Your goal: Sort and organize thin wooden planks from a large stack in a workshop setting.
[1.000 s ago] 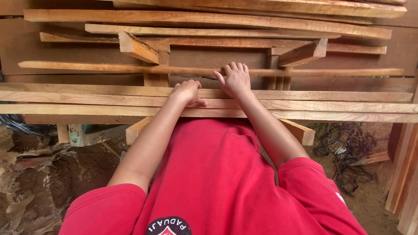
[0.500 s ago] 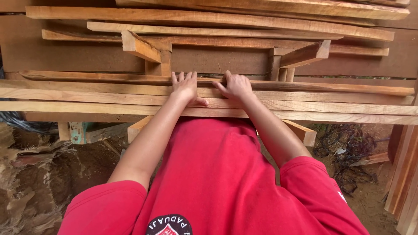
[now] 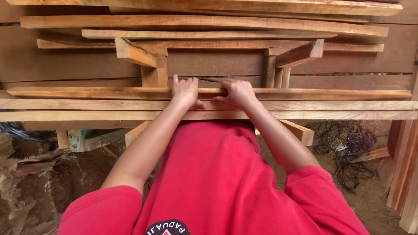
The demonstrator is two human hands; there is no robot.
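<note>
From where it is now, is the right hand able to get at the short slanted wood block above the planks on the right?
Probably yes. The right hand rests on the reddish plank, and nothing visible lies between it and the slanted block up to its right.

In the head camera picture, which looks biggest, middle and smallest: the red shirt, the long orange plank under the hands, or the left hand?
1. red shirt, though it is nearest the camera
2. long orange plank
3. left hand

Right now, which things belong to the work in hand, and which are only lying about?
In hand:
left hand and right hand, both on the reddish wooden strip

Lying about:
pale planks nearer the person
stacked boards beyond
tangled wire on the ground
</note>
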